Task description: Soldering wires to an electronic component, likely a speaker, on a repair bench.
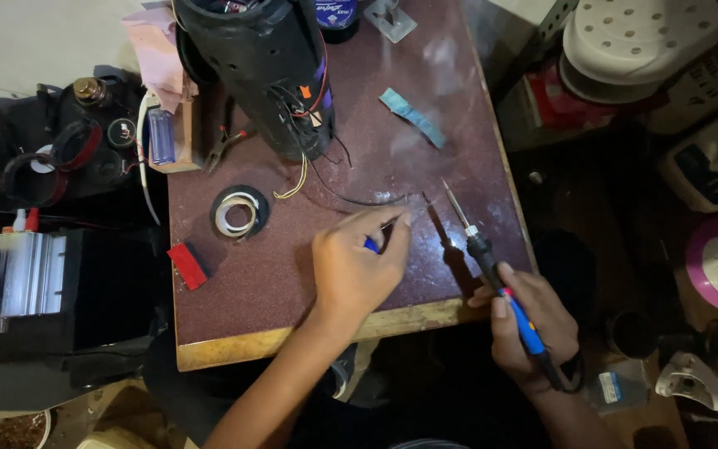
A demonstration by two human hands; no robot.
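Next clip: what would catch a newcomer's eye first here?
Probably the two hands at the near edge of the dark red table: the right hand grips a blue-handled soldering iron with its tip aimed up the table, while the left hand pinches a thin black wire. Behind them, a big black cylindrical device spills coloured wires beside a roll of tape.

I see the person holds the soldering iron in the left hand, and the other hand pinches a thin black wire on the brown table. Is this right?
Not quite. The head view shows the soldering iron in the right hand, not the left. The left hand is the one that pinches the thin black wire on the brown table.
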